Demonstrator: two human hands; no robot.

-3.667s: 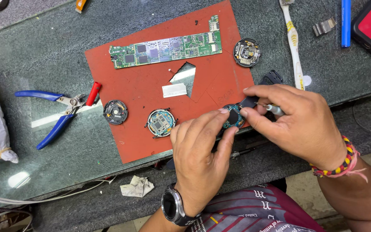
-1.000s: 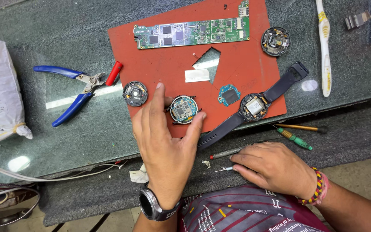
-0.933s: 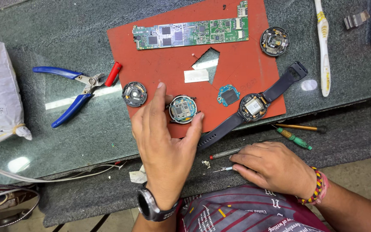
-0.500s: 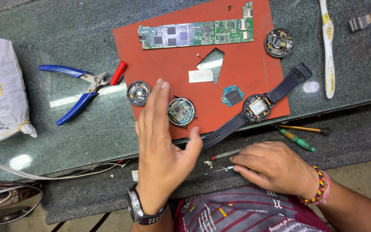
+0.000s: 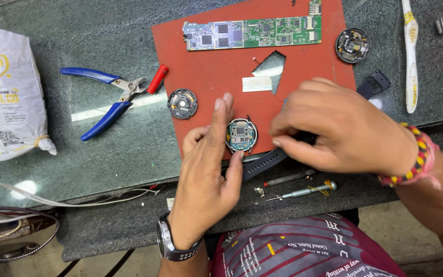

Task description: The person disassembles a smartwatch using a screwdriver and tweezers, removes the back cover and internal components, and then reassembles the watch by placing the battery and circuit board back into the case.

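My left hand (image 5: pixel 206 169) lies flat on the near edge of the red mat (image 5: pixel 216 66), fingers straight and apart. Its fingertips rest beside a round open watch module (image 5: pixel 241 136) with a blue-green board. My right hand (image 5: pixel 344 128) is curled over a watch body on the mat and hides it. Its fingers pinch at the left side of the body. The watch's black strap (image 5: pixel 262 163) sticks out below the hand toward my left hand, and the other strap end (image 5: pixel 374 83) shows above it.
A long green circuit board (image 5: pixel 252 33) lies at the mat's far side. Two more round modules (image 5: pixel 182 103) (image 5: pixel 352 45), blue-handled pliers (image 5: pixel 103 97), a white toothbrush (image 5: pixel 410 51), two small screwdrivers (image 5: pixel 303 191), a white bag (image 5: pixel 6 87) and a white cable (image 5: pixel 52 200) lie around.
My right hand has risen from the near table edge and now covers the watch body. My left hand stays by the round module.
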